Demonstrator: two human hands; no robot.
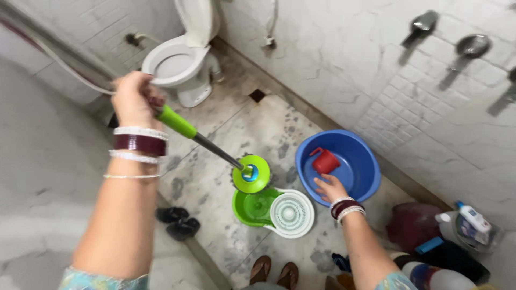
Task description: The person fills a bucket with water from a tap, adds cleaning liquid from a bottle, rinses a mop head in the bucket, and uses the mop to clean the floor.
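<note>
My left hand (134, 99) is closed round the green grip of a spin mop handle (177, 122). The metal shaft slants down to the round green mop head (251, 173), which hangs just above the green mop bucket (252, 207) with its white spinner basket (291, 213). My right hand (329, 188) reaches down and touches the near rim of a blue plastic tub (359, 166). Inside the tub lies a red mug (325, 160). Several bangles ring both wrists.
A white toilet (180, 62) stands at the far end of the marble floor. A floor drain (257, 95) lies near the wall. Black slippers (177, 222) sit by a step on the left. Bottles and a dark red container (411, 225) crowd the right corner. Taps (473, 45) stick out of the tiled wall.
</note>
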